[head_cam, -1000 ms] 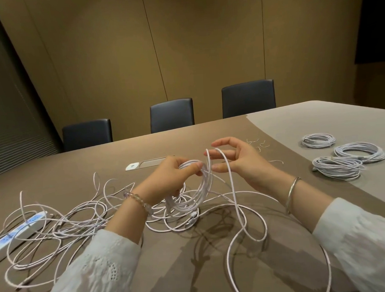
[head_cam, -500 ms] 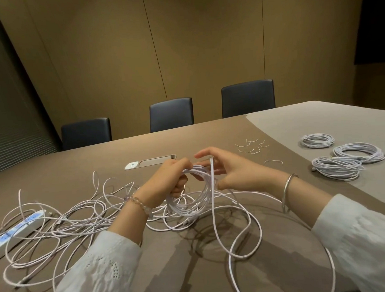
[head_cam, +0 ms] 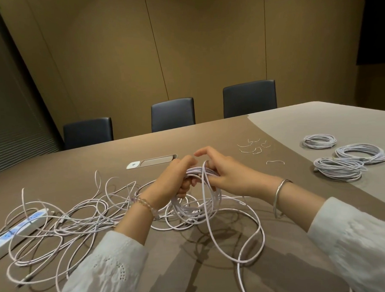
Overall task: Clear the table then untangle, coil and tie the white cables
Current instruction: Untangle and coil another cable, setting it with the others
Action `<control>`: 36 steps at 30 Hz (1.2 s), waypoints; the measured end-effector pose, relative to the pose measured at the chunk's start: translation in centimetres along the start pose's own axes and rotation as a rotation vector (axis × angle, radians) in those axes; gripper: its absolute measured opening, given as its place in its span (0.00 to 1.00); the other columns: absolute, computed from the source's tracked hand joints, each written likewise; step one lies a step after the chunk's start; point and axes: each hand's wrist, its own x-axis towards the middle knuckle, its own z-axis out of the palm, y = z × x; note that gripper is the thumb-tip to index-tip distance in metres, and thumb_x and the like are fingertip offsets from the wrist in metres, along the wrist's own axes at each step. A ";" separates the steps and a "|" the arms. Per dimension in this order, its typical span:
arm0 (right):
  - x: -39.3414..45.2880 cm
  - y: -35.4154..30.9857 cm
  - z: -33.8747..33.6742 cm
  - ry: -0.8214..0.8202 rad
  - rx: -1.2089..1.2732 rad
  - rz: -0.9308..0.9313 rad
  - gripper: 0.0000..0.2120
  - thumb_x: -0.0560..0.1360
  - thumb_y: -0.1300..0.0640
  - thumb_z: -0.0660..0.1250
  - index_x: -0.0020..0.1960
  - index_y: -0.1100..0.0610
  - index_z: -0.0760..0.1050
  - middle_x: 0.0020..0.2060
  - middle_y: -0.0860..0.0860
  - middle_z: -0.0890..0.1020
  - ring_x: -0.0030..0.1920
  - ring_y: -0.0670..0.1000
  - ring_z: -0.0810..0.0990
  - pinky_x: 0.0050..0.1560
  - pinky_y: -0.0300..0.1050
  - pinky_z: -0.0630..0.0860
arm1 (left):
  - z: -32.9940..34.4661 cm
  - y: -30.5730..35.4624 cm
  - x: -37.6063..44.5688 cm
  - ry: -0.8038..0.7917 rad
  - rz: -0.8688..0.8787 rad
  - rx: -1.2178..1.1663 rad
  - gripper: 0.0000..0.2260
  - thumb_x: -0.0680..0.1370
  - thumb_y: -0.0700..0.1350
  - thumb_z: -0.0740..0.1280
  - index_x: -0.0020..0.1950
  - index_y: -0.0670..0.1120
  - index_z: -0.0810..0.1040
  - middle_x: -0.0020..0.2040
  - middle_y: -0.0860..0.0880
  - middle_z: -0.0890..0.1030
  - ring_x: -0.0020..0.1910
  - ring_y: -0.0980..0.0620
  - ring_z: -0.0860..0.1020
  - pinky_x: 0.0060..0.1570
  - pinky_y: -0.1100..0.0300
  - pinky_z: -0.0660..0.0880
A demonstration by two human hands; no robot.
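Loosely looped, the thin white braided cable coil (head_cam: 197, 203) hangs from both hands: left hand (head_cam: 175, 179) fingers curl around it, right hand (head_cam: 221, 173) fingers pinch its top strands.

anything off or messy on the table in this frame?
Only what the job explains. Loose white cable sprawls in a tangle at the left, draped over a power strip. The left hand grips a half-wound coil and the right hand feeds it. Three finished coils lie at the right, near scattered twist ties. Nothing looks damaged.
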 end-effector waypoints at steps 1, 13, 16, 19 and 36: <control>0.0 -0.2 0.0 -0.010 0.028 0.009 0.21 0.78 0.59 0.66 0.65 0.48 0.62 0.32 0.45 0.79 0.33 0.42 0.77 0.37 0.37 0.74 | 0.0 0.1 -0.1 -0.001 0.009 0.009 0.22 0.71 0.60 0.58 0.33 0.40 0.70 0.26 0.47 0.59 0.24 0.52 0.55 0.26 0.61 0.54; -0.3 -0.8 -0.4 -0.104 0.513 0.124 0.23 0.77 0.62 0.69 0.67 0.51 0.63 0.42 0.57 0.84 0.39 0.52 0.83 0.44 0.48 0.81 | 0.2 -0.5 0.2 0.137 0.087 0.091 0.33 0.82 0.60 0.56 0.43 0.28 0.77 0.28 0.41 0.70 0.22 0.52 0.63 0.23 0.63 0.60; 0.1 -0.7 0.2 -0.049 0.303 0.131 0.24 0.77 0.60 0.67 0.67 0.48 0.60 0.39 0.51 0.80 0.37 0.45 0.79 0.40 0.42 0.78 | 0.6 -0.4 0.2 0.096 0.075 0.024 0.32 0.80 0.61 0.59 0.46 0.30 0.78 0.32 0.40 0.68 0.24 0.51 0.61 0.26 0.61 0.58; 0.3 -0.7 0.7 -0.025 0.140 0.100 0.25 0.80 0.58 0.64 0.71 0.48 0.56 0.49 0.49 0.80 0.51 0.43 0.80 0.56 0.45 0.77 | 0.6 -0.4 0.1 0.042 0.091 -0.012 0.21 0.78 0.58 0.65 0.33 0.45 0.78 0.29 0.46 0.62 0.25 0.52 0.58 0.26 0.61 0.56; 0.3 1.1 -1.1 0.248 0.058 0.032 0.06 0.82 0.56 0.59 0.56 0.53 0.75 0.37 0.42 0.74 0.36 0.42 0.71 0.39 0.40 0.67 | -1.8 -2.8 1.2 0.298 0.024 -0.156 0.13 0.79 0.39 0.60 0.48 0.34 0.83 0.44 0.41 0.86 0.43 0.48 0.83 0.52 0.52 0.77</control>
